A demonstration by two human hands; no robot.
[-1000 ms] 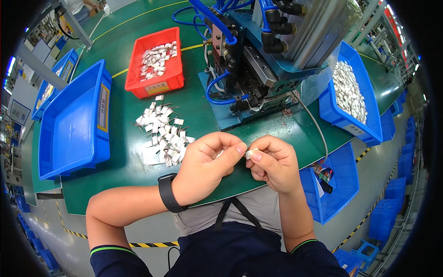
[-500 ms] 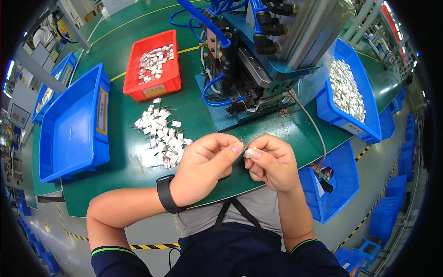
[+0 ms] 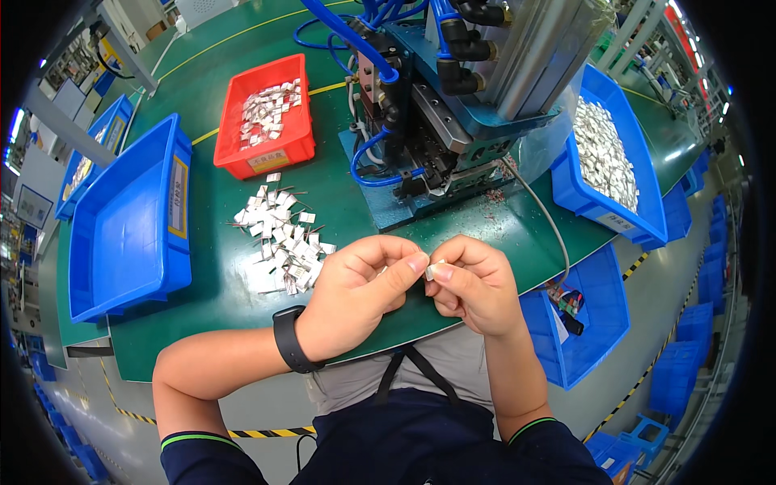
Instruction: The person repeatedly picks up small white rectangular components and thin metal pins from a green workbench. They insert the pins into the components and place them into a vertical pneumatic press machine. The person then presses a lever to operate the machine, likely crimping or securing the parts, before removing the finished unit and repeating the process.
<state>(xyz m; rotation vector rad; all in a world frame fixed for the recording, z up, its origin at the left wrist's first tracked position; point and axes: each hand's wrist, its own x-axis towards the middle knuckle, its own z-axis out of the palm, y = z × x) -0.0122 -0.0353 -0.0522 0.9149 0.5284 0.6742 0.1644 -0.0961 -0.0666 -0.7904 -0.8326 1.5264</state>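
Observation:
My left hand (image 3: pixel 358 293) and my right hand (image 3: pixel 473 284) meet over the near edge of the green table (image 3: pixel 339 182). Together they pinch one small silver part (image 3: pixel 432 270) between the fingertips. A black watch sits on my left wrist. A loose pile of small silver parts with wire leads (image 3: pixel 279 238) lies on the table just left of my left hand. Behind my hands stands a blue machine (image 3: pixel 453 121) with blue hoses and a grey cylinder.
A red bin (image 3: pixel 275 149) with silver parts sits at the back. An empty blue bin (image 3: pixel 125 222) stands at the left. A blue bin (image 3: pixel 614 182) full of silver parts stands at the right, and another blue bin (image 3: pixel 594 339) hangs lower right.
Both hands stay together on the small part, with only slight finger shifts. The view has tilted a little; nothing else on the table moved.

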